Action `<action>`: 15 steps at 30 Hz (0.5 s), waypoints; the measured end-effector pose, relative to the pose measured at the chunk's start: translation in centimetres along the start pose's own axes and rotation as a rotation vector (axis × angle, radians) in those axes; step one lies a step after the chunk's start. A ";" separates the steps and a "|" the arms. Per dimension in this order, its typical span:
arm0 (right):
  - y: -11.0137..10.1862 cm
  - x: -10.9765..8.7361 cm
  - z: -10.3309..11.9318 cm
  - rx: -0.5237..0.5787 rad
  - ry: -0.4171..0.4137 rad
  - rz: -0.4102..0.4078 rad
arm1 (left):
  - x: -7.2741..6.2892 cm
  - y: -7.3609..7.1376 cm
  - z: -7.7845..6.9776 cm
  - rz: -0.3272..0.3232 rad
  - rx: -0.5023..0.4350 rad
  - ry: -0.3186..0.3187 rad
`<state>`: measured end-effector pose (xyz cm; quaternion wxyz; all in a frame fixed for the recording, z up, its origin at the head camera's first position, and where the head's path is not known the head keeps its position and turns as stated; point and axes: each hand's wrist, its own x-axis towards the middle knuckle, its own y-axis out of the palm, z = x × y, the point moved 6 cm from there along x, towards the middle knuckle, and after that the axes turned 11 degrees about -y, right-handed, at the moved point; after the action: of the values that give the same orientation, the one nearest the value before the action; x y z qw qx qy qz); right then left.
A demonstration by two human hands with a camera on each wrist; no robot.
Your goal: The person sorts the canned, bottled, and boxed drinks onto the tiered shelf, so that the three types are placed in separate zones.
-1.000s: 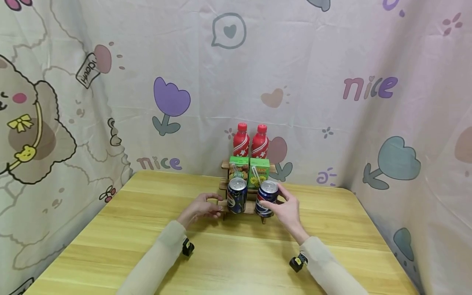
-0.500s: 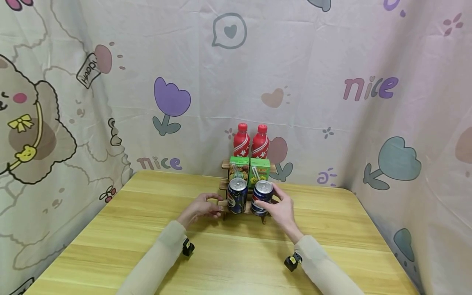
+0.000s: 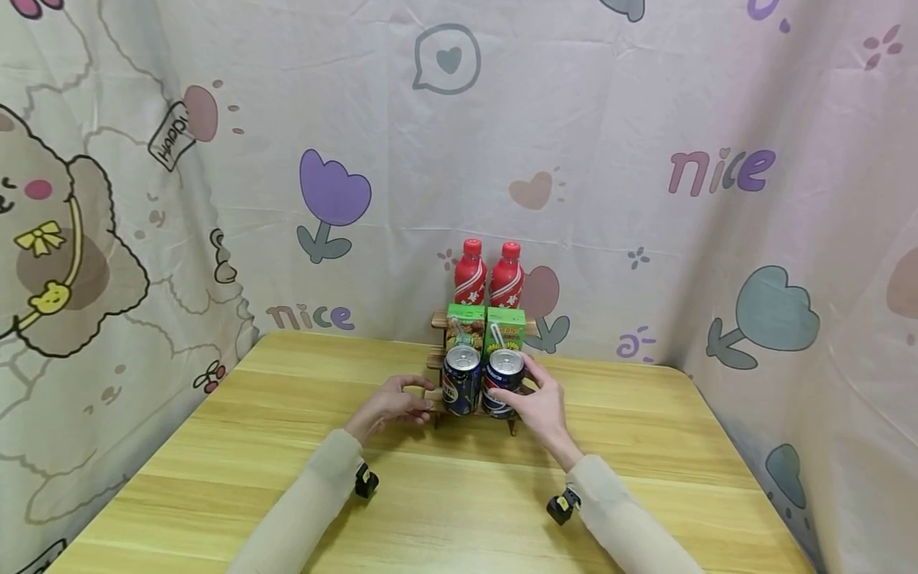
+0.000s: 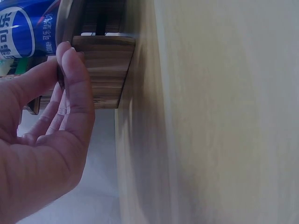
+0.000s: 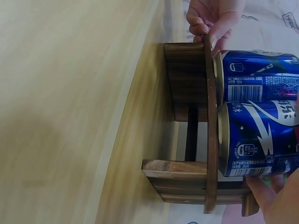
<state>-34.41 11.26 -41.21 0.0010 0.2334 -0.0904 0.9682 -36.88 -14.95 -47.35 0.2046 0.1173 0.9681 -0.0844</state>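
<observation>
My left hand (image 3: pixel 390 405) pinches the left end of the bottom shelf of a stepped wooden rack (image 4: pixel 105 70), thumb above and fingers below. With my right hand (image 3: pixel 539 405) I grip a dark blue soda can (image 3: pixel 506 363) from its right side. That can is upright on the bottom shelf, its base on or very close to the wood. Just left of it stands another blue soda can (image 3: pixel 461 387); in the right wrist view the two cans are side by side, nearly touching. Part of the gripped can is hidden by my thumb.
Two green juice boxes (image 3: pixel 505 323) with straws stand on the middle shelf behind the cans. On the top shelf are two red bottles (image 3: pixel 470 275). The rack stands on a wooden table (image 3: pixel 459 502), with a patterned cloth (image 3: pixel 610 104) hanging behind and at the sides.
My right hand has slid the right can leftward along the bottom shelf, closing the gap to the left can. My left hand has stayed on the shelf end.
</observation>
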 end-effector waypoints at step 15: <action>0.6 0.4 -1.4 0.016 -0.084 -0.016 | 0.0 -0.1 0.2 0.000 -0.012 0.013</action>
<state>-35.42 10.95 -42.38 0.0032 0.2746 -0.0808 0.9582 -36.83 -15.06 -47.50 0.1989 0.1168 0.9699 -0.0779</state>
